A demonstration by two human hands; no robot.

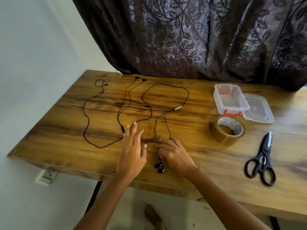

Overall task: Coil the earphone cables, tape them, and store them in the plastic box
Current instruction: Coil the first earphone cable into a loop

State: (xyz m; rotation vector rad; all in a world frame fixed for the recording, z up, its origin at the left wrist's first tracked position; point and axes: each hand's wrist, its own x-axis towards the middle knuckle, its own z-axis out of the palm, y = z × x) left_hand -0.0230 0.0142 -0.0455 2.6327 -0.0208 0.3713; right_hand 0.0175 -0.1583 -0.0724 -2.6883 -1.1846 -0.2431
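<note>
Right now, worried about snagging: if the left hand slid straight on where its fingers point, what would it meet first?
Probably the black earphone cable curving just past the fingertips of the left hand; whether they already touch it is unclear.

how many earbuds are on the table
4: two earbuds near the far edge, two beside the right hand pinching their cable; it could hide more.

Apparently two earphone sets (pixel 177 108), one plastic box (pixel 231 108), one lid (pixel 258 111), one tape roll (pixel 222 138), one pair of scissors (pixel 264 156)
</note>
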